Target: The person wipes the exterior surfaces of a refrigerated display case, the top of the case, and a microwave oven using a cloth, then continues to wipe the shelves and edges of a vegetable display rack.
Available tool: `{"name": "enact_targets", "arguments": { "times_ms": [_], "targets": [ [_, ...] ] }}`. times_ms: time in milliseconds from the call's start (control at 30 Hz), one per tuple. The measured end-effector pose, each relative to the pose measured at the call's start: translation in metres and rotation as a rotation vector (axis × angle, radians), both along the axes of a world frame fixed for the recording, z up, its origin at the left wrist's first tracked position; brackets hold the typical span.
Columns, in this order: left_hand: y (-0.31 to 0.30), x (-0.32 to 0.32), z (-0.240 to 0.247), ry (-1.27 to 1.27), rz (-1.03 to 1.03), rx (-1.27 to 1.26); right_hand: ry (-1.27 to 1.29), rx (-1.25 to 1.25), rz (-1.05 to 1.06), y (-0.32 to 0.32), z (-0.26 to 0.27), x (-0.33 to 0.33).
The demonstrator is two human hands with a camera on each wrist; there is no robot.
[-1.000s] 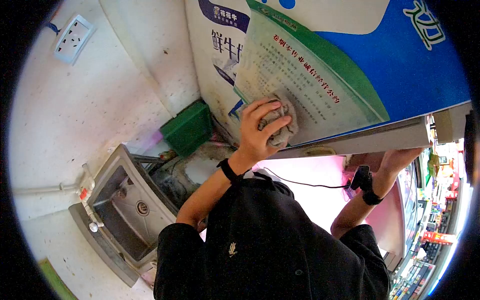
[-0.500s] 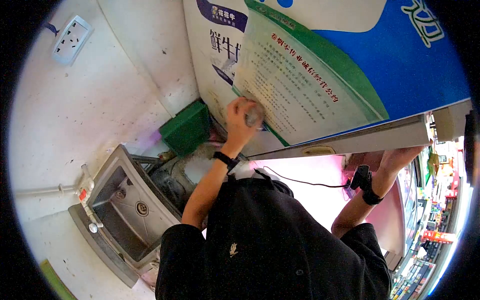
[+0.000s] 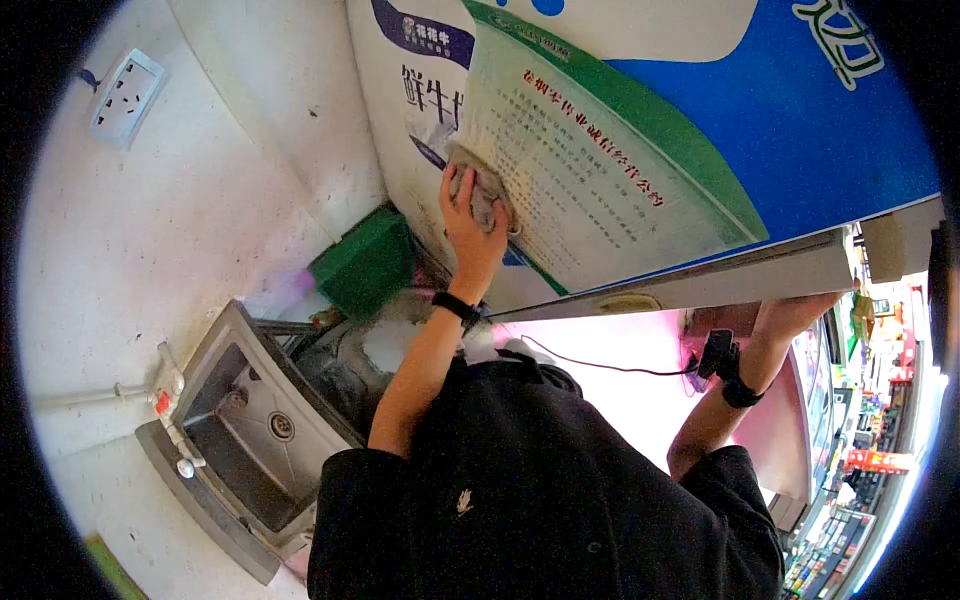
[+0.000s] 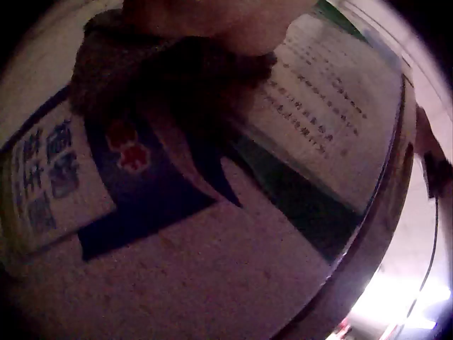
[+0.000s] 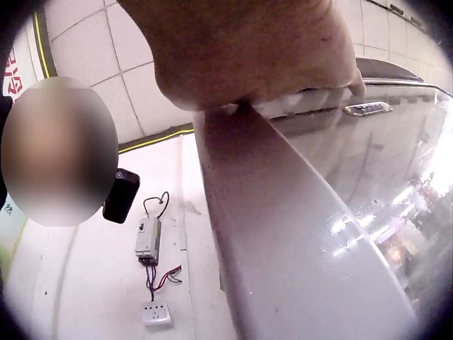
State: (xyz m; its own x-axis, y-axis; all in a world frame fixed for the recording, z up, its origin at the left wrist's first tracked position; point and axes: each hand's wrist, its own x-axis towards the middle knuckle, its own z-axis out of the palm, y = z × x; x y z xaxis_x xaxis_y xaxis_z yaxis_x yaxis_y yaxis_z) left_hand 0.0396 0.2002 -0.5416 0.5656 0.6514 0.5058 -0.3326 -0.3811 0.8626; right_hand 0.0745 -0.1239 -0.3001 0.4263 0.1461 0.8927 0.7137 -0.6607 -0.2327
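A crumpled grey cloth [image 3: 483, 196] is in my left hand [image 3: 472, 235], held against the printed side panel at the left edge of a green-bordered poster [image 3: 580, 160]. My fingers spread over the cloth. In the left wrist view the cloth [image 4: 106, 67] looks dark, bunched under the hand [image 4: 219, 21] and above a blue printed label [image 4: 152, 191]. My right hand [image 3: 795, 315] lies at the far right corner of the cabinet. The right wrist view shows this hand [image 5: 262, 49] over the cabinet's pale edge [image 5: 283, 227], a fingertip by the glossy front; most fingers are hidden.
A steel sink [image 3: 255, 430] stands at the left below a tap pipe [image 3: 170, 400]. A green box [image 3: 362, 262] sits in the corner between wall and cabinet. A socket [image 3: 128, 98] is on the wall. Shop shelves [image 3: 880, 430] line the right.
My left hand swept the cloth left and down off the poster's lower part, then up to the poster's left edge. The right hand stays at the cabinet corner; the head view shifted slightly.
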Motion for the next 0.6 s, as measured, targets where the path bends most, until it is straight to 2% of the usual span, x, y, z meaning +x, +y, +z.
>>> {"name": "enact_targets", "arguments": {
  "times_ms": [33, 67, 133, 167, 233, 300, 367, 400, 500, 533, 600],
  "targets": [
    [-0.002, -0.002, -0.001, 0.007, 0.000, -0.006, -0.007, -0.026, -0.028, 0.002, 0.000, 0.000],
    [-0.003, -0.005, -0.002, 0.036, 0.006, -0.012, 0.079, 0.234, 0.225, 0.009, -0.001, 0.002],
    [-0.001, -0.008, -0.001, 0.058, 0.024, -0.005, 0.157, 0.507, 0.490, 0.019, 0.000, 0.003],
    [-0.003, -0.009, 0.001, 0.088, 0.025, -0.059, 0.108, 0.386, 0.363, 0.022, 0.002, 0.003],
    [-0.009, -0.011, 0.003, 0.109, 0.031, -0.108, 0.051, 0.270, 0.242, 0.026, 0.005, 0.004],
    [-0.017, -0.014, 0.000, 0.251, 0.022, -0.296, 0.117, 0.395, 0.263, 0.022, 0.004, 0.010],
    [-0.020, -0.015, -0.005, 0.268, -0.003, -0.328, 0.148, 0.435, 0.281, 0.010, -0.001, 0.016],
    [-0.021, -0.015, -0.007, 0.287, -0.030, -0.365, 0.065, 0.282, 0.147, 0.006, -0.004, 0.017],
    [-0.022, -0.018, -0.011, 0.301, -0.073, -0.421, -0.103, 0.052, -0.032, 0.003, -0.007, 0.021],
    [-0.022, -0.023, -0.011, 0.302, -0.069, -0.417, -0.048, 0.142, 0.033, 0.004, -0.009, 0.021],
    [-0.027, -0.038, -0.010, 0.322, -0.116, -0.160, 0.006, 0.231, 0.098, 0.008, -0.010, 0.020]
  ]
}}
